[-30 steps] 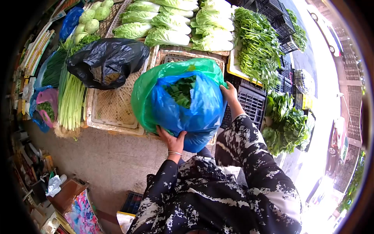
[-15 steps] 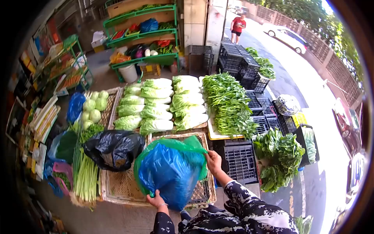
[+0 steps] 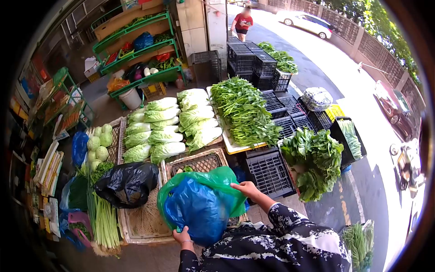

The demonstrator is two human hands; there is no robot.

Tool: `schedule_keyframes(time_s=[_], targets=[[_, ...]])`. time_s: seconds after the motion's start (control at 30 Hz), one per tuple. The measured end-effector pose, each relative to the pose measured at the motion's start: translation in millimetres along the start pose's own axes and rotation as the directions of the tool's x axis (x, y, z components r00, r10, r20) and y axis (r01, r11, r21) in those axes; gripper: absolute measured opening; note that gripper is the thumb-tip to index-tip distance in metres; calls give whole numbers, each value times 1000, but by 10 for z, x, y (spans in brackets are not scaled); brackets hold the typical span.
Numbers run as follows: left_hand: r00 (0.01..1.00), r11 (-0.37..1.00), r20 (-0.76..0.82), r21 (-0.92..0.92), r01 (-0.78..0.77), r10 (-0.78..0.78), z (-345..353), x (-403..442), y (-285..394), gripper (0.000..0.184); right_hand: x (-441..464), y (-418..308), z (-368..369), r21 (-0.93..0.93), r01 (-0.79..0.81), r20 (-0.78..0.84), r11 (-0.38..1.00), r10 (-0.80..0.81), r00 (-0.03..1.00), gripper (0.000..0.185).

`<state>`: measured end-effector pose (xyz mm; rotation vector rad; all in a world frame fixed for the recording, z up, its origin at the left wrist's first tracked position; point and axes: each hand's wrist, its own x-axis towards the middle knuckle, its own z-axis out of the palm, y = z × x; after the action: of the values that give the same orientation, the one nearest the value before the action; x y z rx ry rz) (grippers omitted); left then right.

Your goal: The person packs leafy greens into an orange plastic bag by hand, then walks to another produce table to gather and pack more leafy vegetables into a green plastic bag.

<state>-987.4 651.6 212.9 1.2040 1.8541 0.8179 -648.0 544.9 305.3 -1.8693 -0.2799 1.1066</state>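
A green plastic bag [image 3: 222,178] lies around a bulging blue plastic bag [image 3: 192,206]. My left hand [image 3: 182,235] pinches the green bag's rim at the lower left of the blue bag. On the other side, my right hand [image 3: 245,187] is closed on the green bag's edge. Both bags hang over the near edge of a wicker crate [image 3: 213,158]; what fills the blue one is hidden. Beside them to the left rests a black plastic bag [image 3: 128,183] with its mouth partly gaping.
Napa cabbages [image 3: 156,131] lie in rows behind, with leafy greens [image 3: 244,111] to their right. Spring onions [image 3: 106,217] and round cabbages [image 3: 99,143] are at left. Black crates [image 3: 269,172] stand at right. A person in red [image 3: 242,21] is near the stacked crates at the back.
My view has turned to the right. Both hands still grip the green bag, now nearer my body. The person in red has come closer to the crates.
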Motion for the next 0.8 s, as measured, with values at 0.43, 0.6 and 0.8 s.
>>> schedule_keyframes(time_s=[0.43, 0.6, 0.8], targets=[[969, 912, -40, -350, 215, -244, -339, -198, 221, 30, 523, -166, 408, 355, 371, -71, 858, -371, 926, 15], [910, 809, -113, -510, 292, -400, -553, -270, 403, 30, -53, -231, 112, 340, 434, -211, 834, -382, 900, 17], [984, 888, -156, -460, 4, -85, -611, -248, 501, 37, -455, -586, -3, 292, 580, -336, 760, -487, 807, 20]])
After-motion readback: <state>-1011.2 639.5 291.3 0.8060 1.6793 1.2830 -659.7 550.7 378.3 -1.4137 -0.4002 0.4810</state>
